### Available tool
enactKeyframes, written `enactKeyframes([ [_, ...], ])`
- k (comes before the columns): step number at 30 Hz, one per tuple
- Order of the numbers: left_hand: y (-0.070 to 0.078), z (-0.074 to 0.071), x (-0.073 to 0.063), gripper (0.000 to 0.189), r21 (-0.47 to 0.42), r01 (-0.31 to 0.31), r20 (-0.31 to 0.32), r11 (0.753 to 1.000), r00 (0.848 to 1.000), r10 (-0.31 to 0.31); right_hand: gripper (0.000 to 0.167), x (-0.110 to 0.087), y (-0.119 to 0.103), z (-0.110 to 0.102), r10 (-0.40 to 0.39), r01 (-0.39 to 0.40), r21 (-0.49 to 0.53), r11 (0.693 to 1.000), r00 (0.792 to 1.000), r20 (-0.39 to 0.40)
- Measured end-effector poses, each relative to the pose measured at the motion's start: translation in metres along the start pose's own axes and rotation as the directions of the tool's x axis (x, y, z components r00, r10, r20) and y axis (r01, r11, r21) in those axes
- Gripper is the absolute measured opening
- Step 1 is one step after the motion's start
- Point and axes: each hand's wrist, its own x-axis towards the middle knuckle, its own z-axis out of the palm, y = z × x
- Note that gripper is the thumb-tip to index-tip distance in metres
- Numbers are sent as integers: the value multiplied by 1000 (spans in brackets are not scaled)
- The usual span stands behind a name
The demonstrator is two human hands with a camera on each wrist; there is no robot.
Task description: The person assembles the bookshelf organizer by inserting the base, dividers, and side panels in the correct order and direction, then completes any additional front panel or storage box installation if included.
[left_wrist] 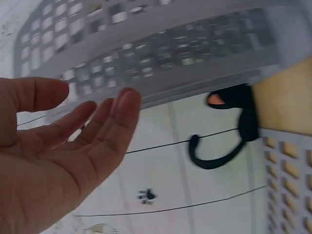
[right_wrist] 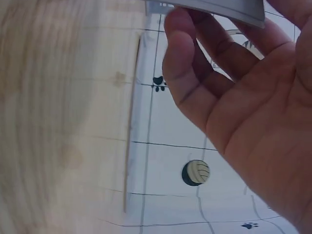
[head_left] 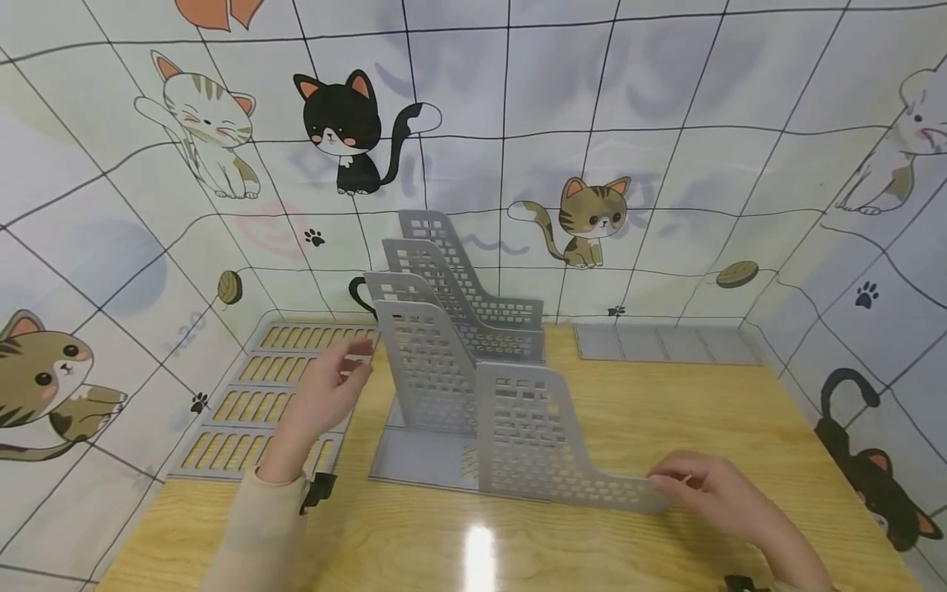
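Toward the front of the table, a grey perforated divider panel (head_left: pixel 528 432), tall on its left and low on its right, stands upright. My right hand (head_left: pixel 713 489) pinches its low right end; in the right wrist view a grey panel edge (right_wrist: pixel 229 10) lies against the fingers. Behind it, several similar grey panels (head_left: pixel 425 362) stand in a row, by a flat grey base piece (head_left: pixel 422 456). My left hand (head_left: pixel 329 390) hovers left of these panels, fingers loosely bent and holding nothing. The left wrist view shows that hand (left_wrist: pixel 73 146) beside the perforated panels (left_wrist: pixel 161 53).
Flat slotted grey panels (head_left: pixel 251 407) lie at the table's left side. A flat grey strip with dividing lines (head_left: pixel 666 344) lies at the back right. Walls covered with a cat-print sheet (head_left: pixel 473 156) enclose the wooden table (head_left: pixel 666 411) at the back and sides.
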Motion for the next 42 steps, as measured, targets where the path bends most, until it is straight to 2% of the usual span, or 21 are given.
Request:
enactKeyframes([
  [2, -17, 8, -2, 37, 37, 61, 96, 997, 993, -64, 19, 1, 2, 1, 15, -16, 45, 999, 999, 36],
  [4, -33, 19, -4, 37, 56, 84, 168, 995, 982, -92, 22, 1, 5, 1, 11, -17, 106, 994, 998, 64],
  [5, -39, 25, -4, 38, 58, 84, 197, 995, 976, -94, 23, 1, 7, 1, 5, -15, 133, 991, 997, 74],
  [8, -54, 41, -6, 37, 7, 40, 254, 999, 966, -41, 24, -1, 11, 3, -31, 18, 176, 984, 997, 72],
  [13, -66, 60, -7, 29, -89, -74, 233, 993, 968, 93, 28, -3, 11, 8, -87, 78, 198, 977, 996, 38],
  [16, -69, 68, -7, 28, -108, -116, 203, 987, 970, 136, 30, -4, 12, 11, -98, 94, 195, 976, 995, 12],
  [18, -70, 72, -6, 29, -79, -118, 189, 990, 973, 131, 30, -5, 12, 13, -94, 93, 188, 978, 996, -1],
  [23, -71, 74, -7, 26, 17, -116, 165, 993, 980, 112, 30, -4, 12, 14, -88, 87, 192, 978, 996, -1],
  [33, -78, 68, -7, 26, 34, -138, 136, 990, 982, 132, 31, -3, 12, 15, -92, 89, 212, 973, 996, 3],
  [38, -89, 59, -5, 36, -16, -109, 194, 994, 975, 110, 31, -3, 12, 13, -57, 55, 191, 980, 998, 7],
  [39, -90, 58, -4, 37, -32, -92, 214, 995, 972, 97, 30, -4, 12, 13, -38, 37, 164, 986, 999, 3],
  [42, -91, 54, -3, 19, -59, -35, 271, 998, 961, 49, 25, -5, 9, 11, 78, -77, 23, 997, 997, -14],
])
